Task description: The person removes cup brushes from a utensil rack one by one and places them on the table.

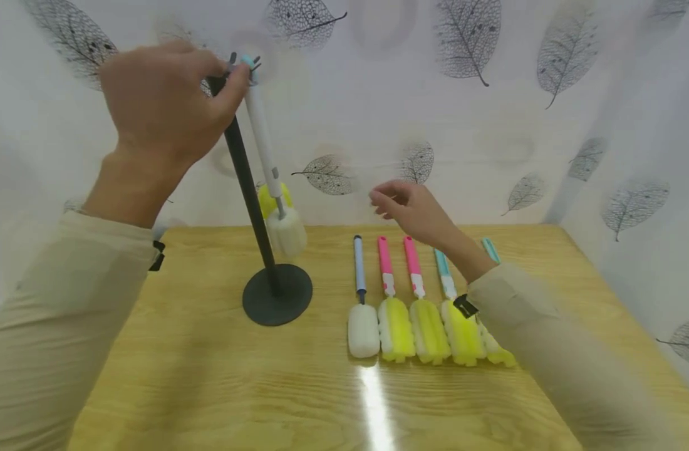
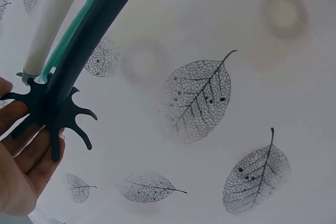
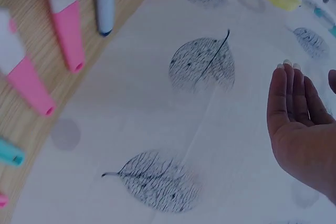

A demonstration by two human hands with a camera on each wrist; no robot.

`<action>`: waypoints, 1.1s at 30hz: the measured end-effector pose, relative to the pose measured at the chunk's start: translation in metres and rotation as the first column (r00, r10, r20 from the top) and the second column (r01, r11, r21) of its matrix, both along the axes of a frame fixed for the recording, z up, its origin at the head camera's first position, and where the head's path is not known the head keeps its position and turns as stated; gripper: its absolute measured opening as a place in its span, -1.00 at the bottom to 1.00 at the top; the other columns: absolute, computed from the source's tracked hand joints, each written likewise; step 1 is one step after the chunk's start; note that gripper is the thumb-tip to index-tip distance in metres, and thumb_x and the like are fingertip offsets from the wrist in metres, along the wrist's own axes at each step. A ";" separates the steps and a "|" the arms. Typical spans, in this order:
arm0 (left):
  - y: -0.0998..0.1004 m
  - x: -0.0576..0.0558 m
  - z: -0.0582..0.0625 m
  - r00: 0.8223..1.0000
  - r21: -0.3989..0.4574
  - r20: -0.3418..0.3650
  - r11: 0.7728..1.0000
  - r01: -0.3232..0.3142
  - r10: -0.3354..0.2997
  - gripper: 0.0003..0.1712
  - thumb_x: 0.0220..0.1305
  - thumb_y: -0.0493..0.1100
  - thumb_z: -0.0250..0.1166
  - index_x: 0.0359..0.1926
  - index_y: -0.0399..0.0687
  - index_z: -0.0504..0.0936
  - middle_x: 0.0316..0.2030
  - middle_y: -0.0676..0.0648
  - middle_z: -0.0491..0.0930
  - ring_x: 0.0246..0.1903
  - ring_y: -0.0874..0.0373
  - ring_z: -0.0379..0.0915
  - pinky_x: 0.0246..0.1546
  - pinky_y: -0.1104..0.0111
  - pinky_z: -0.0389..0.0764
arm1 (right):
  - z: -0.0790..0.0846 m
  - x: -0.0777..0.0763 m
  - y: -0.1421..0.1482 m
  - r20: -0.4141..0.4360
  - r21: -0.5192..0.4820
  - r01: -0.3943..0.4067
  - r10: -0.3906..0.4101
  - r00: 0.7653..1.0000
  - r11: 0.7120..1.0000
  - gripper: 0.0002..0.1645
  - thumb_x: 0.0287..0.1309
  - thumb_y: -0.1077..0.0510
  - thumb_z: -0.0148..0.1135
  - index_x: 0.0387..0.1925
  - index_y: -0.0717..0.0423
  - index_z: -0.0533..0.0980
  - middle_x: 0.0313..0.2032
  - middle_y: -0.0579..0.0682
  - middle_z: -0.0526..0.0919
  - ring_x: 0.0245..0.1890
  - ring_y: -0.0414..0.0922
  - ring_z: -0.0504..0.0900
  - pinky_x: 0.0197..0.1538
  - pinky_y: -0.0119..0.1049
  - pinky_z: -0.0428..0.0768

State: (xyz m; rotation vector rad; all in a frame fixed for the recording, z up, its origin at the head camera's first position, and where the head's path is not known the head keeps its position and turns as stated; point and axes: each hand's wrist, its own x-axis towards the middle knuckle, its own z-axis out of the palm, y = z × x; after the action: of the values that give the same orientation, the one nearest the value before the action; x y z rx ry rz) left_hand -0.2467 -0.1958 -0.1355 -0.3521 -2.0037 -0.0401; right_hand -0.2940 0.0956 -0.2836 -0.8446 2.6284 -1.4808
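My left hand (image 1: 164,103) is at the top of a black stand (image 1: 244,181), its thumb and fingers around the hooked head (image 2: 52,111). A sponge brush with a white handle (image 1: 261,134) hangs there, its white sponge (image 1: 287,232) down. Behind it shows the yellow sponge (image 1: 267,199) of another hanging brush, with a teal handle (image 2: 76,27). The thumb is close to the white brush's upper end; whether it touches is unclear. My right hand (image 1: 414,210) hovers over the table's back edge, holding nothing, fingers loosely extended in the right wrist view.
On the wooden table (image 1: 209,376) several sponge brushes lie side by side: a blue-handled one (image 1: 364,329), pink-handled ones (image 1: 414,266), and teal-handled ones (image 1: 444,272) partly behind my right arm. The stand's round base (image 1: 294,294) sits left of them. A leaf-patterned wall covering (image 1: 344,113) stands behind.
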 end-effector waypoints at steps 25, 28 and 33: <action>0.008 0.002 -0.004 0.999 0.000 -0.001 0.999 -0.041 0.041 -0.38 0.24 0.11 -0.19 -0.39 -0.26 0.66 -0.58 -0.20 0.56 -0.71 -0.10 0.33 -0.72 0.23 0.03 | 0.030 0.036 -0.144 -0.126 -0.390 -0.003 -0.051 0.991 0.921 -0.69 0.07 0.21 0.16 -0.13 0.30 0.48 -0.25 0.08 0.56 -0.26 -0.14 0.54 -0.17 -0.42 0.46; 0.009 0.002 -0.004 0.999 0.002 0.007 0.999 -0.041 0.041 -0.38 0.24 0.11 -0.19 -0.40 -0.26 0.65 -0.59 -0.20 0.55 -0.71 -0.08 0.32 -0.71 0.24 0.03 | 0.030 0.035 -0.142 -0.132 -0.385 -0.008 -0.047 0.990 0.923 -0.68 0.07 0.22 0.15 -0.13 0.31 0.48 -0.26 0.08 0.57 -0.26 -0.15 0.54 -0.18 -0.45 0.46; 0.010 0.003 -0.004 0.999 0.018 0.010 0.998 -0.053 0.052 -0.41 0.22 0.09 -0.17 -0.44 -0.26 0.64 -0.62 -0.19 0.52 -0.73 -0.08 0.29 -0.72 0.24 0.01 | 0.031 0.034 -0.138 -0.148 -0.388 -0.023 -0.038 0.988 0.921 -0.68 0.05 0.24 0.18 -0.14 0.32 0.49 -0.25 0.09 0.60 -0.27 -0.15 0.58 -0.17 -0.43 0.47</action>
State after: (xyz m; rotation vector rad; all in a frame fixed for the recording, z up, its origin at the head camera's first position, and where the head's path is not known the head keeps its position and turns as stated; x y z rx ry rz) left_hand -0.2439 -0.1858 -0.1398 -0.2883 -2.0199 -0.0266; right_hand -0.2600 -0.0425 -0.2531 -1.0089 2.4699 -2.0632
